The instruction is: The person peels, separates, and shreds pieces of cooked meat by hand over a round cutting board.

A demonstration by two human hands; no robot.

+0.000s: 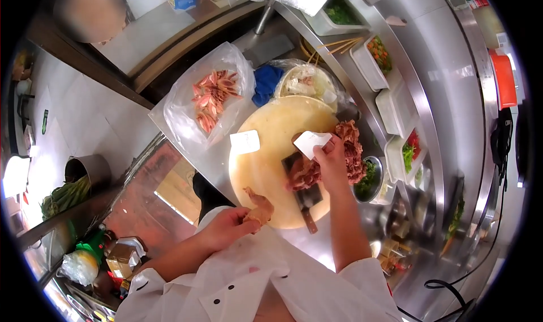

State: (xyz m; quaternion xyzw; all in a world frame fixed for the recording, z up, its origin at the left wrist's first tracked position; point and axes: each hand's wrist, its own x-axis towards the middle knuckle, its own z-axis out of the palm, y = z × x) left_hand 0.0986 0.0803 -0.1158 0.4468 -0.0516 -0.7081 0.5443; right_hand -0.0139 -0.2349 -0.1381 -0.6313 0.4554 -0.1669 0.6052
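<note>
My left hand (232, 227) is closed on a small tan piece of meat (260, 209) at the near left edge of the round cutting board (254, 169). Pinched in my right hand (332, 155) is a white slip of paper (310, 144), held over the board's right side. Below the slip lies a cleaver (308, 200) with a wooden handle, and dark red meat (305, 174) rests on its blade. More red meat (352, 138) is piled just right of my right hand. Another white slip (244, 142) lies flat on the board's left side.
A clear bag of pink meat pieces (215, 98) lies behind the board, beside a blue cloth (267, 84) and a plastic-covered bowl (308, 84). A metal bowl of greens (369, 177) stands right. White trays (396, 110) line the shelf. A person (90, 11) is at the upper left.
</note>
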